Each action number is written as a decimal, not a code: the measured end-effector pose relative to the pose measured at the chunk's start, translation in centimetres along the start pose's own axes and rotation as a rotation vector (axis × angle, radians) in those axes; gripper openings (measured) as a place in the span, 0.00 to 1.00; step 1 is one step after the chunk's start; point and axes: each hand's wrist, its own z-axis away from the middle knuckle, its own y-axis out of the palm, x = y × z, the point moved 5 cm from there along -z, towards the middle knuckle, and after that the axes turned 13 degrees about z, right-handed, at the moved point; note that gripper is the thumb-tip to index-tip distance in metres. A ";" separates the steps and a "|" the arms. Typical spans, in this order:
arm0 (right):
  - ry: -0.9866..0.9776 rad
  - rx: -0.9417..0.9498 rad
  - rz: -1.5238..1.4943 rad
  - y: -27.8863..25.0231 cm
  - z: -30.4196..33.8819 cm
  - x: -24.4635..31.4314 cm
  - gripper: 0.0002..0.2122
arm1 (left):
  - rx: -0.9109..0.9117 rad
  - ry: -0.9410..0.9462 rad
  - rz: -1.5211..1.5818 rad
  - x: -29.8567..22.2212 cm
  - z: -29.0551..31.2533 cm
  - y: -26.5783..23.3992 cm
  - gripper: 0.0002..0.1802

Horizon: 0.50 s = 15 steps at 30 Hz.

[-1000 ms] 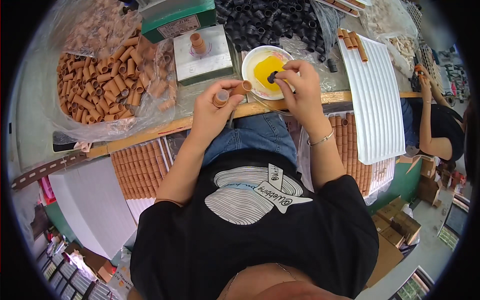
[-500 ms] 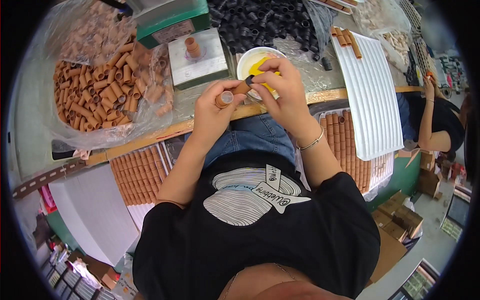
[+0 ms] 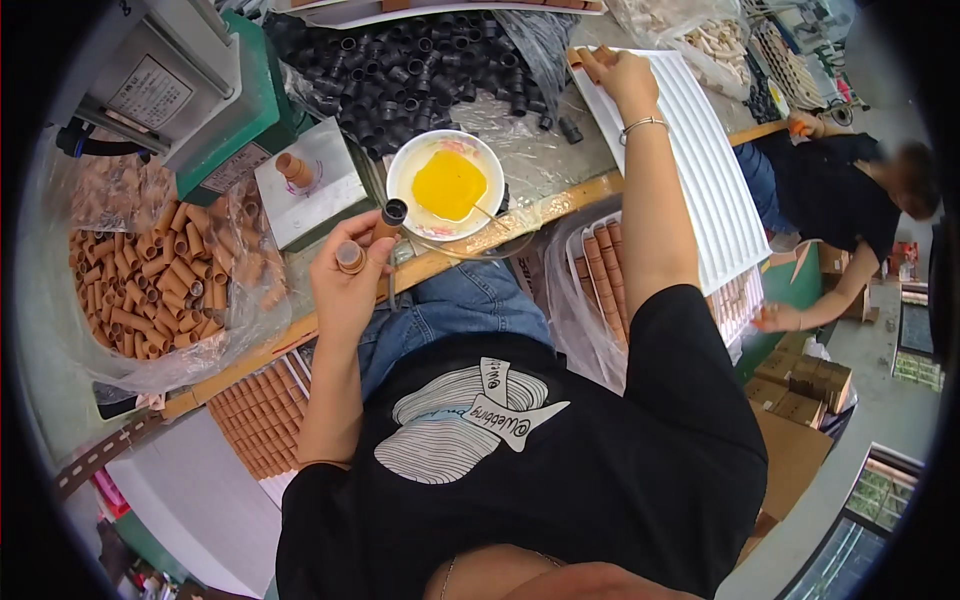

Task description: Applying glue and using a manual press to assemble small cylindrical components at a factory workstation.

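Observation:
My left hand (image 3: 345,290) is closed around two brown tubes over the front edge of the bench. One brown tube (image 3: 350,258) turns a pale round end upward. The other tube (image 3: 384,229) carries a black ring-shaped fitting (image 3: 394,211) at its top. At the far end of a white ribbed tray (image 3: 690,165), my right hand (image 3: 628,82) has its fingers closed on a brown tube (image 3: 603,56), partly hidden by them. Beside it lies another brown tube (image 3: 576,60). A white bowl (image 3: 408,215) with a yellow substance and a thin stick stands between my hands.
Loose brown tubes (image 3: 150,285) fill a plastic bag at left. A green and grey press (image 3: 215,130) stands near a metal block (image 3: 300,215) bearing a tube. Black fittings (image 3: 400,75) are heaped behind the bowl. Another person (image 3: 830,180) is at the right.
My right hand has left the black fitting and reached right and away, to the tubes on the tray. My left hand keeps both tubes. The view has shifted rightward.

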 end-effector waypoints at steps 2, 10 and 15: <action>-0.048 -0.006 0.209 2.9 -1.5 -1.0 0.22 | -0.014 -0.003 -0.004 0.0 0.0 -0.3 0.16; -0.057 0.065 -0.481 -3.9 3.3 2.8 0.17 | -0.072 0.023 -0.067 -1.2 -0.4 -1.4 0.14; -0.547 0.608 -1.054 -5.8 19.1 16.8 0.12 | -0.039 0.221 -0.171 -2.5 -0.2 -2.0 0.14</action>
